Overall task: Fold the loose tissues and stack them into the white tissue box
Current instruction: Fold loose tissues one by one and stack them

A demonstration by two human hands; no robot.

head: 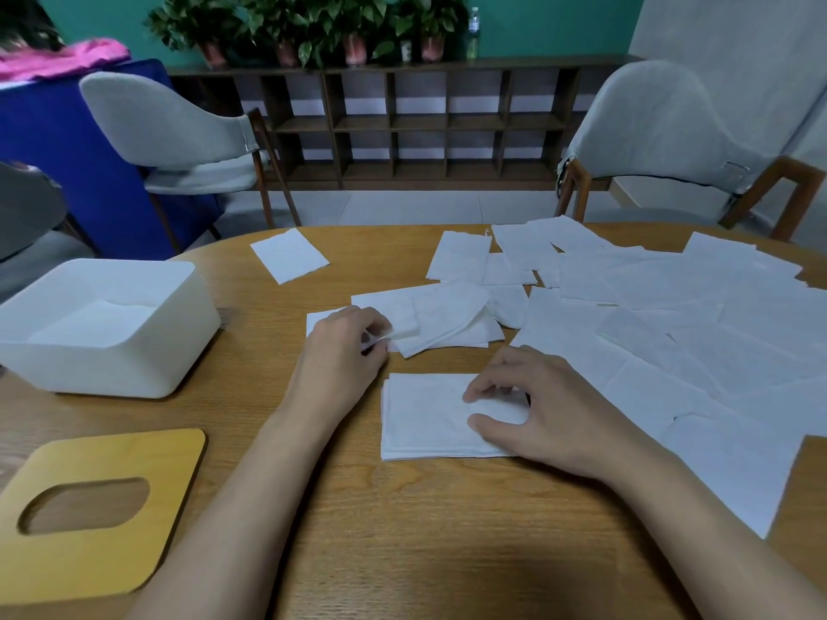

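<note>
- white tissue box (134, 373) at far left of bench (402, 530), open, some tissue inside; wooden lid (112, 454) lies in front of it
- left hand (344, 346) pinches the edge of a small tissue pile (447, 326)
- right hand (550, 418) pinches the folded tissue (420, 422), mid-bench
- loose tissues (671, 333) spread at right: light, limp, probably tear easily; best taken by corners or edges

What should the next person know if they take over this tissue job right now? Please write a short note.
Left hand pinches one tissue in the small pile.
Right hand pinches the folded tissue in front.
White tissue box holds some tissues already; its wooden lid lies off, on the table.
Remaining: fold the many loose tissues at right and stack them.
</note>
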